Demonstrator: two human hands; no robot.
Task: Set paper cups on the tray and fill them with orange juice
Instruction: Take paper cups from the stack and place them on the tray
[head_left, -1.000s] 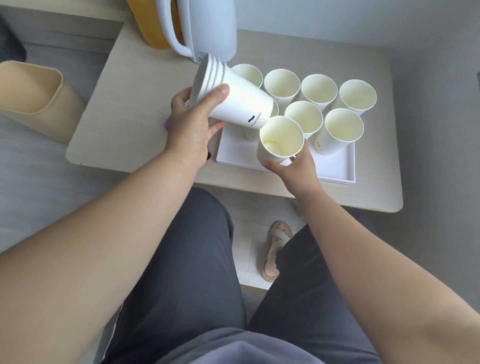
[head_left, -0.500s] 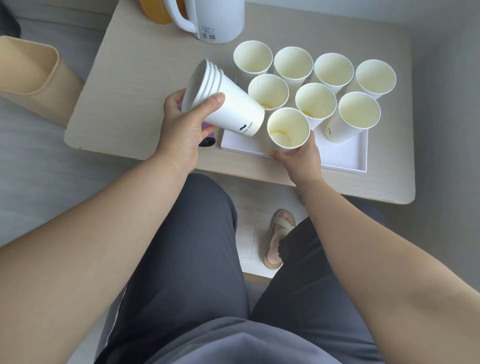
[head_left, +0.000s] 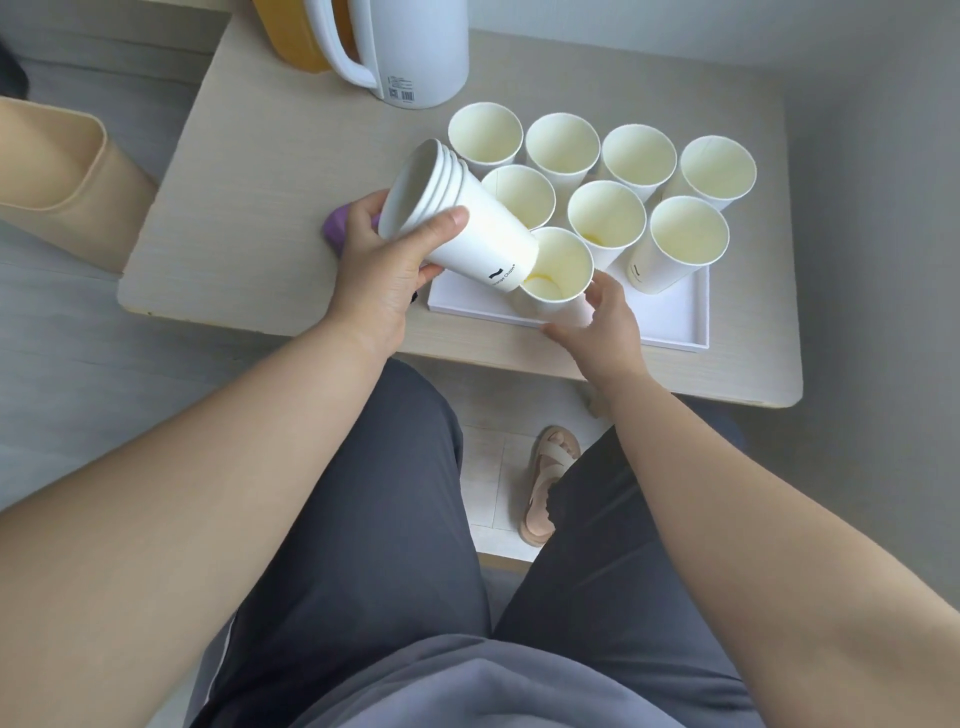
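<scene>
Since the earlier frame, our left hand (head_left: 384, 280) has brought the stack of paper cups (head_left: 457, 228) toward 3 o'clock. Its bottom end now covers part of the rim of the front cup (head_left: 563, 270), where before it was only beside it. If the two touch, we cannot tell.

From the head view, our left hand grips the stack, which lies tilted with its open end toward 10 o'clock. The thumb lies across the top and the fingers are curled under it. Our right hand (head_left: 602, 322) holds the front cup low on its wall, at its 4 o'clock side, with the fingers curved around it. This cup stands upright at the 7 o'clock corner of the white tray (head_left: 670, 312). Seven more paper cups (head_left: 605, 218) stand upright behind it, toward 12 o'clock.

On the table (head_left: 249, 208), a white pitcher (head_left: 410, 47) stands at 12 o'clock, with an orange container (head_left: 291, 36) at its 9 o'clock side. A purple object (head_left: 337, 228) shows behind our left hand.
</scene>
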